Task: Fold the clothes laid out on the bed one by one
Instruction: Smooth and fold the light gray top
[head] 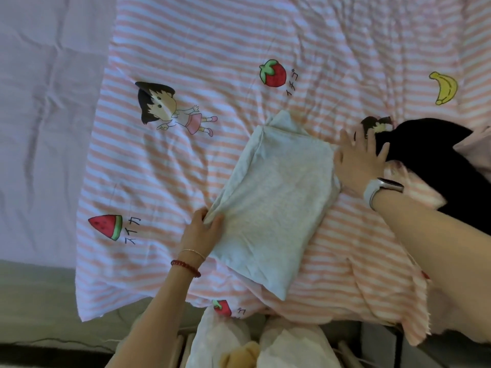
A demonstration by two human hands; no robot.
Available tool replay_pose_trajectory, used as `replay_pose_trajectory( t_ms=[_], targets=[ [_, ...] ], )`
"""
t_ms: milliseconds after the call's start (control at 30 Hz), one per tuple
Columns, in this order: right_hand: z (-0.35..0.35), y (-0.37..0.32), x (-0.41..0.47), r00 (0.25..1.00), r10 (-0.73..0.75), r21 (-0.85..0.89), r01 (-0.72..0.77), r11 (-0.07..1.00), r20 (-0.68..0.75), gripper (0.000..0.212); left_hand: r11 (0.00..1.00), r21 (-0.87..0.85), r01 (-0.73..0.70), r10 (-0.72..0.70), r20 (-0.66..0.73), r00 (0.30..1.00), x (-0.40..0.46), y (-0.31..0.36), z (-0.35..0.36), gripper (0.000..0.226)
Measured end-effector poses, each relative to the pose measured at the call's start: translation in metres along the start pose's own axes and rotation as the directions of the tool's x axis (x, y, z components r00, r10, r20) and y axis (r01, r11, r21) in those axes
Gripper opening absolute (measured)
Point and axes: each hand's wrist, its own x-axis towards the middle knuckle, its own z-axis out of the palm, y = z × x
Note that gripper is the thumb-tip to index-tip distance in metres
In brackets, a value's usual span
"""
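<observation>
Here a folded light grey garment [273, 205] lies near the centre of the frame on the bed [225, 49], over its pink-and-white striped sheet printed with cartoon figures and fruit. The left hand [203, 231] reaches in from the lower middle, wrist bent, its thumb and fingers pinching the garment's lower-left edge. The right hand [358, 158], wearing a white watch [381, 191], comes in from the right edge with the forearm stretched across the frame; its fingers are spread flat, palm down, beside the garment's upper-right edge and touching a black garment [435, 158] at the right.
</observation>
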Motion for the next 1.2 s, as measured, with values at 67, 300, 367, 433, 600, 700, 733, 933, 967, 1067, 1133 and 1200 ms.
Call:
replay_pose_trajectory(
  t_ms=[67, 300, 367, 433, 600, 700, 733, 933, 967, 1067, 1133, 1200],
  targets=[
    [0.006, -0.006, -0.026, 0.99, -0.05, 0.158, 0.071, 0.985, -0.133, 0.054, 0.999, -0.041, -0.008, 0.008, 0.007, 1.0, -0.002, 0.001, -0.002, 0.049],
    [0.088, -0.037, -0.154, 0.953, -0.287, 0.191, 0.265, 0.945, 0.099, 0.056, 0.994, -0.015, -0.109, 0.109, -0.017, 0.994, 0.001, 0.014, -0.004, 0.047],
    [0.1, -0.027, -0.164, 0.981, -0.139, 0.232, 0.105, 0.967, 0.137, 0.057, 0.987, 0.092, -0.13, 0.129, 0.015, 0.992, 0.0, 0.011, -0.008, 0.045],
    [0.098, -0.019, -0.168, 0.999, -0.004, 0.377, -0.012, 0.926, 0.042, 0.056, 0.975, 0.151, -0.166, 0.166, 0.01, 0.986, 0.002, 0.01, -0.015, 0.043],
    [0.077, -0.032, -0.146, 0.963, 0.265, 0.841, -0.179, 0.51, 0.044, 0.034, 0.921, 0.111, -0.375, 0.385, -0.089, 0.919, 0.025, 0.051, -0.019, 0.049],
    [0.069, -0.047, -0.128, 0.924, 0.351, 0.933, -0.249, 0.259, 0.149, 0.036, 0.892, 0.103, -0.44, 0.436, 0.055, 0.898, 0.046, 0.082, -0.01, 0.051],
    [0.066, -0.05, -0.123, 0.911, 0.383, 0.946, -0.248, 0.207, 0.155, 0.038, 0.891, 0.078, -0.447, 0.441, 0.088, 0.893, 0.051, 0.089, -0.008, 0.05],
    [0.039, -0.033, -0.062, 0.903, 0.391, 0.977, -0.209, 0.043, 0.176, 0.051, 0.903, -0.091, -0.42, 0.43, 0.227, 0.874, 0.095, 0.161, -0.006, 0.06],
    [0.034, -0.028, -0.05, 0.903, 0.376, 0.973, -0.231, 0.02, 0.207, 0.05, 0.915, -0.11, -0.389, 0.404, 0.256, 0.878, 0.103, 0.175, -0.005, 0.06],
    [0.021, -0.013, -0.024, 0.91, 0.273, 0.949, -0.311, -0.048, 0.312, 0.033, 0.937, -0.151, -0.315, 0.35, 0.37, 0.861, 0.12, 0.199, -0.002, 0.05],
    [0.019, -0.002, -0.014, 0.92, 0.137, 0.93, -0.362, -0.061, 0.367, 0.019, 0.936, -0.079, -0.343, 0.343, 0.429, 0.836, 0.126, 0.206, -0.005, 0.046],
    [0.011, 0.009, -0.009, 0.915, 0.044, 0.915, -0.403, 0.018, 0.402, 0.028, 0.902, 0.02, -0.432, 0.375, 0.462, 0.804, 0.129, 0.214, -0.009, 0.04]
  ],
)
